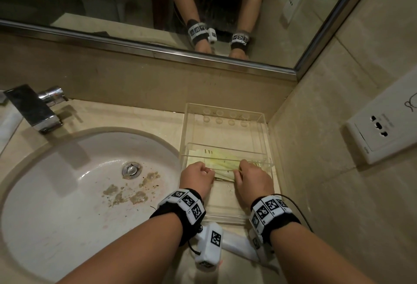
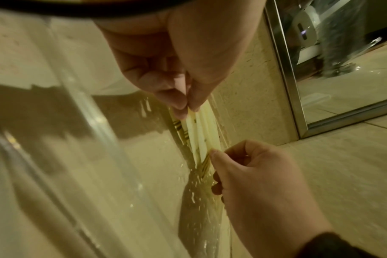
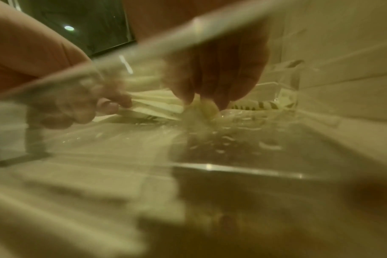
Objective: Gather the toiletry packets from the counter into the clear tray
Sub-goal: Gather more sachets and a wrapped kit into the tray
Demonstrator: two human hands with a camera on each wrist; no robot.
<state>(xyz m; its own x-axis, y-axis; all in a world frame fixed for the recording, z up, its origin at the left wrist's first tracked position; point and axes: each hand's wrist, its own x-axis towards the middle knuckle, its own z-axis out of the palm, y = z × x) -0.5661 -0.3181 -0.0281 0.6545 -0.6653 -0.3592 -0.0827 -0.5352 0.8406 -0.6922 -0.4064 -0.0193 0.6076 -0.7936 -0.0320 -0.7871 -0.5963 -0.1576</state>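
Note:
A clear tray (image 1: 225,108) sits on the counter in the corner, right of the basin. Inside it, behind a clear divider wall, stands a bundle of several flat pale-yellow toiletry packets (image 1: 222,163) with gold stripes at the ends. My left hand (image 1: 208,172) pinches the bundle's left end between thumb and fingers. The right hand (image 1: 239,168) pinches the right end. The left wrist view shows the packets (image 2: 199,134) edge-on, held by the left hand (image 2: 188,108) and the right hand (image 2: 212,151). In the blurred right wrist view, the right hand (image 3: 201,101) grips the packets (image 3: 157,103) through the tray wall.
A white basin (image 1: 67,182) with brown stains lies to the left, with a chrome tap (image 1: 33,107) behind it. A mirror (image 1: 158,1) runs along the back. The tiled wall close on the right carries a socket plate (image 1: 383,125).

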